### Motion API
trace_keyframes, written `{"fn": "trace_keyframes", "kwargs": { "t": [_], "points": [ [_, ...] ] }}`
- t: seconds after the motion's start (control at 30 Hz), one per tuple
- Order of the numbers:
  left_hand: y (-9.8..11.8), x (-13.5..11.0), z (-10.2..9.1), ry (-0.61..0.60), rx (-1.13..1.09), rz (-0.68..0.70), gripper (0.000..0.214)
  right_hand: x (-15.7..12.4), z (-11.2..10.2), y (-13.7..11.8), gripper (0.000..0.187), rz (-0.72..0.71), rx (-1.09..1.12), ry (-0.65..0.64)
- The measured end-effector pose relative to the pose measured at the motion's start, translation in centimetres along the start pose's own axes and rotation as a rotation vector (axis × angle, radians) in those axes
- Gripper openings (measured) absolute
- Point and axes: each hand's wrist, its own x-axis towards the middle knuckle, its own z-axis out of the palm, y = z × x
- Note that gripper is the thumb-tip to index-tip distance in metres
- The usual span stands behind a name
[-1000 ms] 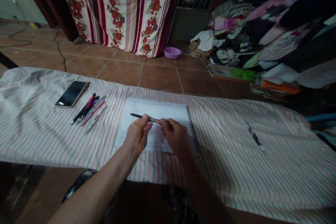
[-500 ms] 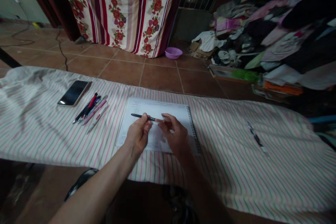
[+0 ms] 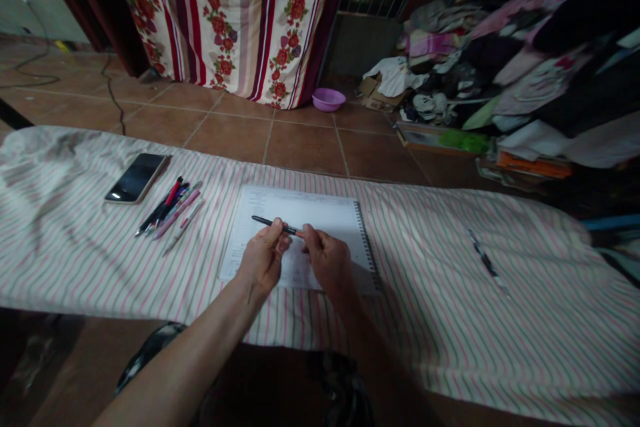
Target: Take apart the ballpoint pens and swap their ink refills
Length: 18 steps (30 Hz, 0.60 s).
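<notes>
A slim black pen (image 3: 263, 220) with an orange-brown section toward its right end is held level between my two hands. My left hand (image 3: 262, 255) pinches its middle with thumb and fingers. At the right end, the thumb and fingers of my right hand (image 3: 329, 257) are closed on the pen, hiding its tip. Beneath both hands lies a spiral notebook (image 3: 320, 207), its page showing faint lines and writing along the left side and the wire binding on the right.
A phone (image 3: 136, 178) and a bunch of several pens (image 3: 170, 210) rest left of the notebook on the striped cloth (image 3: 425, 240). One more pen (image 3: 488, 261) lies far right. Beyond the cloth are a purple basin (image 3: 329, 99), a floral curtain (image 3: 245, 27) and heaped clothes (image 3: 530, 67).
My right hand's fingers, raised and spread around the pen's right end before, have closed onto it. My left hand keeps its grip on the pen. The view has shifted slightly.
</notes>
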Motion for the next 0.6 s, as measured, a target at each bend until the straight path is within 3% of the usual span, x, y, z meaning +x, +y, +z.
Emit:
{"fn": "trace_keyframes", "kwargs": {
  "t": [0.13, 0.3, 0.37, 0.6],
  "points": [
    [0.4, -0.1, 0.4, 0.063, -0.023, -0.028, 0.019, 0.1, 0.0, 0.0, 0.056, -0.001, 0.054, -0.037],
    [0.8, 0.0, 0.7, 0.127, -0.070, -0.037, 0.018, 0.2, 0.0, 0.8, 0.034, -0.350, -0.035, 0.144],
    [0.8, 0.1, 0.7, 0.113, -0.068, -0.033, 0.018, 0.2, 0.2, 1.0, 0.030, -0.423, -0.094, 0.169],
    [0.3, 0.2, 0.1, 0.084, -0.060, 0.013, 0.019, -0.1, 0.5, 0.7, 0.024, -0.461, -0.229, 0.177]
  ]
}}
